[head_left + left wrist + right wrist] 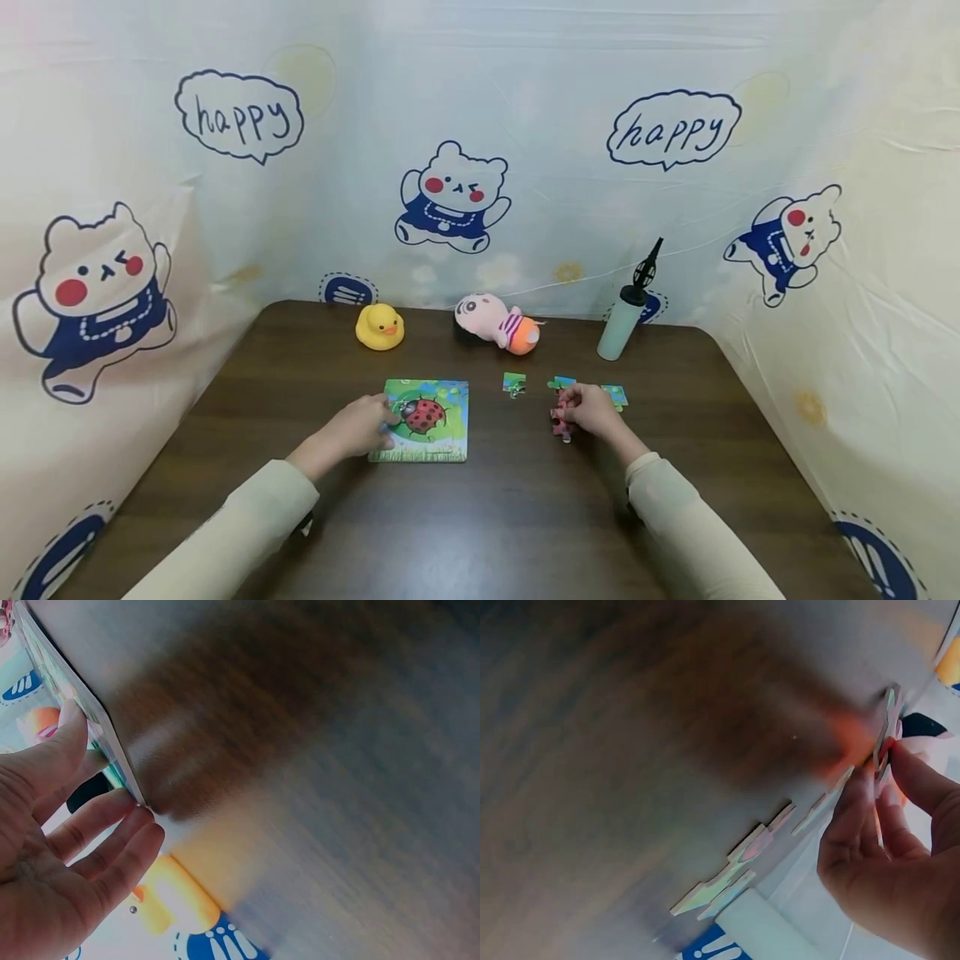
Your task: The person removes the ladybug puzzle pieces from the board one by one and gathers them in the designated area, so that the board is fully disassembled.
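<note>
A square ladybug puzzle (442,442) lies on the table in front of me. My left hand (363,425) rests at its left side, thumb over the picture and fingers loosely extended along the edge (112,742). To the right, my right hand (592,410) pinches a red jigsaw piece (561,425) between thumb and fingertips; the right wrist view shows this piece (886,727) tilted up on its edge. Around that hand lie more jigsaw pieces: a green and blue one (513,382), one just behind the fingers (562,382), and one partly covered by the hand (615,395).
Along the back of the dark wooden table (480,533) sit a yellow rubber duck (380,327), a pink plush doll (495,322) on its side, and a pale green hand pump (624,321) with a black nozzle. A printed cloth (555,208) hangs close behind them.
</note>
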`<action>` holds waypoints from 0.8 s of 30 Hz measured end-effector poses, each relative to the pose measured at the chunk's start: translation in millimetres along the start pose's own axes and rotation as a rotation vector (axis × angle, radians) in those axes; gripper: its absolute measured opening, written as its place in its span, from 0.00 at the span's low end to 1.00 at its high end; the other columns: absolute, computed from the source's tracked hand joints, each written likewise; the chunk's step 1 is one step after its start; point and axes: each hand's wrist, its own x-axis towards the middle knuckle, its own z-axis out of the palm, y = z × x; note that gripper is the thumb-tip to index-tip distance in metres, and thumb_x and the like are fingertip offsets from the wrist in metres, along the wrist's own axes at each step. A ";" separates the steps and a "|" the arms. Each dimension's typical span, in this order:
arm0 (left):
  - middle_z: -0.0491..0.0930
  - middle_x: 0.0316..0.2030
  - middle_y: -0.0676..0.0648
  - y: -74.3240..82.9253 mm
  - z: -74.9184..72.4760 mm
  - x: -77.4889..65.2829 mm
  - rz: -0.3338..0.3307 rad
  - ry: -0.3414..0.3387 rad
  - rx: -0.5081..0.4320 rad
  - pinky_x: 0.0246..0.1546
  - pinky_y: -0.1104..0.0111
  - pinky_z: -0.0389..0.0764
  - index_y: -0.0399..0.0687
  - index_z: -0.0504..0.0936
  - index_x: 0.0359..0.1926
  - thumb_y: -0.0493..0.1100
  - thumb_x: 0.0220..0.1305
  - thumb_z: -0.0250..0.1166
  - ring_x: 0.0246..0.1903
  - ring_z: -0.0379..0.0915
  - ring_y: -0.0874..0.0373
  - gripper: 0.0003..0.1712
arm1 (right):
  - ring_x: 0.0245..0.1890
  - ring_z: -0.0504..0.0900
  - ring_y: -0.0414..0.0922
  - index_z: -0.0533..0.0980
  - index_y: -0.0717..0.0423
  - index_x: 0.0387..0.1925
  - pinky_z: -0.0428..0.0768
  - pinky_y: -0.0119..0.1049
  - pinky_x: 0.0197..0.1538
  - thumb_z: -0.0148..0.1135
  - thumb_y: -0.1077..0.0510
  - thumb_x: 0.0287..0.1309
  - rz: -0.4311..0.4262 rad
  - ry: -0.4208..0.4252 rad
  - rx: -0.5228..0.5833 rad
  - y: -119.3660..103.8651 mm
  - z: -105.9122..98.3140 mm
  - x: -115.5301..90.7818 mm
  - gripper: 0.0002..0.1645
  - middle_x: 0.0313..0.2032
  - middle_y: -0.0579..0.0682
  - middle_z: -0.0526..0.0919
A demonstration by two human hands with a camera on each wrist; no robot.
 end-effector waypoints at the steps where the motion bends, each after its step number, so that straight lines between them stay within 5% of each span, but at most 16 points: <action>1: 0.74 0.55 0.32 0.8 0.4 -0.2 -0.004 -0.003 -0.003 0.53 0.48 0.71 0.39 0.84 0.46 0.45 0.50 0.73 0.53 0.70 0.37 0.22 | 0.27 0.74 0.42 0.79 0.58 0.33 0.73 0.35 0.31 0.70 0.60 0.50 -0.012 0.007 -0.043 0.4 0.5 -0.4 0.09 0.27 0.48 0.79; 10: 0.73 0.55 0.33 1.3 3.6 -0.6 -0.020 -0.005 -0.005 0.53 0.48 0.71 0.41 0.84 0.47 0.46 0.50 0.73 0.53 0.70 0.38 0.23 | 0.33 0.70 0.48 0.77 0.51 0.29 0.69 0.42 0.31 0.73 0.51 0.46 -0.054 0.093 -0.416 2.2 1.1 -6.1 0.13 0.32 0.50 0.72; 19: 0.72 0.56 0.32 -1.1 1.7 -0.1 -0.010 0.004 -0.017 0.53 0.48 0.71 0.40 0.84 0.47 0.45 0.50 0.73 0.55 0.69 0.37 0.23 | 0.37 0.76 0.53 0.80 0.53 0.43 0.76 0.50 0.39 0.68 0.49 0.51 -0.165 0.145 -0.495 0.2 0.2 -21.8 0.19 0.38 0.53 0.77; 24: 0.73 0.55 0.32 -1.3 -1.9 -0.3 0.007 0.002 -0.013 0.52 0.48 0.71 0.40 0.84 0.46 0.45 0.50 0.73 0.54 0.69 0.36 0.22 | 0.43 0.78 0.55 0.80 0.58 0.44 0.77 0.53 0.42 0.62 0.51 0.58 -0.078 0.057 -0.614 -2.9 -8.9 -56.0 0.17 0.42 0.56 0.79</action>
